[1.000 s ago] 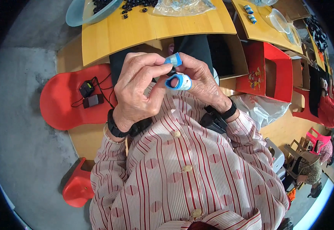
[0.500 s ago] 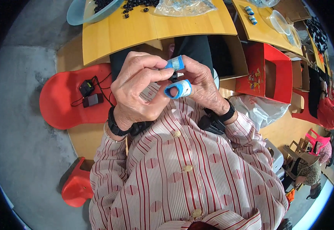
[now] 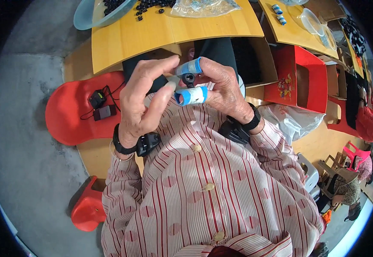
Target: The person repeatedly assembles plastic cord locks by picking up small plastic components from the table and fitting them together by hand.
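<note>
A small black plastic part with a round hole sits between the thumb and a finger of my right hand. Both of those digits wear blue-and-white wraps; the upper wrap and the lower wrap flank the part. My left hand is open just left of it, thumb and fingers spread. Its thumb tip comes close to the part; whether they touch I cannot tell. Both hands are in front of my striped shirt, short of the table edge.
The yellow wooden table bears loose black parts, a clear plastic bag and a translucent basin. A red box stands at right, a red stool with small devices at left. People sit far right.
My left hand has let go of the black part and drawn back leftward, its fingers spreading. The right hand has turned slightly, so the part's round hole now shows.
</note>
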`<state>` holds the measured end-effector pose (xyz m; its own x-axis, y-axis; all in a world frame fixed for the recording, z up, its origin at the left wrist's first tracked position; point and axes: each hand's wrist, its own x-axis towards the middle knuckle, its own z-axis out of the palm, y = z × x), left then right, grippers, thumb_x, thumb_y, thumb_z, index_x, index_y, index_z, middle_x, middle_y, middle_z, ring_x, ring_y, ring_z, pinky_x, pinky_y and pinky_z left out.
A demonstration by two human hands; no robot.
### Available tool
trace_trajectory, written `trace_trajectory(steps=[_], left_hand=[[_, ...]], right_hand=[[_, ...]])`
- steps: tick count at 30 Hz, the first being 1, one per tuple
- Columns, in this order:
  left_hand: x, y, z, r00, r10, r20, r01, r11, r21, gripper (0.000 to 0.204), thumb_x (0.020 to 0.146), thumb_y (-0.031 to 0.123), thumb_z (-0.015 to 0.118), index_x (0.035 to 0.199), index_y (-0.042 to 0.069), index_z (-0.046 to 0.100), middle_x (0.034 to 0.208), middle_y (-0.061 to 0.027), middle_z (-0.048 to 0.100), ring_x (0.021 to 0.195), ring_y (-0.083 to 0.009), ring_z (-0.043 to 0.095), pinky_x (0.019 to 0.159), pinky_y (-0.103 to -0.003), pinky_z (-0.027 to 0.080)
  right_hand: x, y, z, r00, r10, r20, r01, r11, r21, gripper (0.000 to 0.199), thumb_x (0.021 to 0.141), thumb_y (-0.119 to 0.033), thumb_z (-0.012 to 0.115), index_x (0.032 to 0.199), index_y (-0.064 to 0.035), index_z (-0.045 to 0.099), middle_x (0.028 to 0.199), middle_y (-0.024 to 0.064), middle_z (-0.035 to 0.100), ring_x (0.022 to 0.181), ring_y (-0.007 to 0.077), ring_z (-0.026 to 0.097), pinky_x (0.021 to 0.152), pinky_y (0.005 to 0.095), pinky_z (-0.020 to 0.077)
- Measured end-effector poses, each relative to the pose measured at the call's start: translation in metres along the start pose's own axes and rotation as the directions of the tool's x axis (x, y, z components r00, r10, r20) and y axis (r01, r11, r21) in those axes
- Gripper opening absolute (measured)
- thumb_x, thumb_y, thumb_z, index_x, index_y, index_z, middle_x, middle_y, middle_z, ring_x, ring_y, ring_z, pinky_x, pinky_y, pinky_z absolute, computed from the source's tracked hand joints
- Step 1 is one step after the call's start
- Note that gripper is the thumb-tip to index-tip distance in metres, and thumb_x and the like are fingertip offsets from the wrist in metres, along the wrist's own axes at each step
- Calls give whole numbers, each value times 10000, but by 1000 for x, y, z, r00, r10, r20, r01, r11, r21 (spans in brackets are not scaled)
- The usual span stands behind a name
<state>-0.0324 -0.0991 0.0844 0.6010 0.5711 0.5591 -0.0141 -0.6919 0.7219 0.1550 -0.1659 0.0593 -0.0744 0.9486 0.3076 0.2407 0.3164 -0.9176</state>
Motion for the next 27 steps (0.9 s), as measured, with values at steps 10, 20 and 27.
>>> trace_trajectory(steps=[10, 20, 27], left_hand=[[2, -1, 14, 986, 46, 158, -72, 985, 159, 874, 710, 548, 716, 1293, -36, 430, 1123, -182, 550, 944, -314, 565, 817, -382, 477], [0, 0, 15, 993, 32, 115, -34, 999, 12, 785, 733, 483, 749, 1255, -21, 452, 1077, -166, 547, 911, -285, 553, 771, -362, 467], [7, 0, 16, 984, 175, 18, -175, 985, -1, 723, 704, 433, 793, 1182, -39, 522, 1002, -149, 583, 838, -263, 570, 731, -351, 472]], right_hand=[[3, 0, 3, 984, -167, -67, 161, 984, -81, 443, 700, -322, 785, 914, 2, 572, 768, 96, 538, 698, 230, 569, 605, 315, 485], [7, -6, 4, 972, -225, -71, 220, 973, -69, 388, 697, -288, 785, 823, -10, 546, 708, 78, 532, 663, 228, 485, 557, 324, 419], [9, -6, 7, 949, -304, -86, 300, 952, -51, 362, 698, -286, 780, 805, -20, 559, 697, 58, 541, 660, 225, 472, 557, 326, 406]])
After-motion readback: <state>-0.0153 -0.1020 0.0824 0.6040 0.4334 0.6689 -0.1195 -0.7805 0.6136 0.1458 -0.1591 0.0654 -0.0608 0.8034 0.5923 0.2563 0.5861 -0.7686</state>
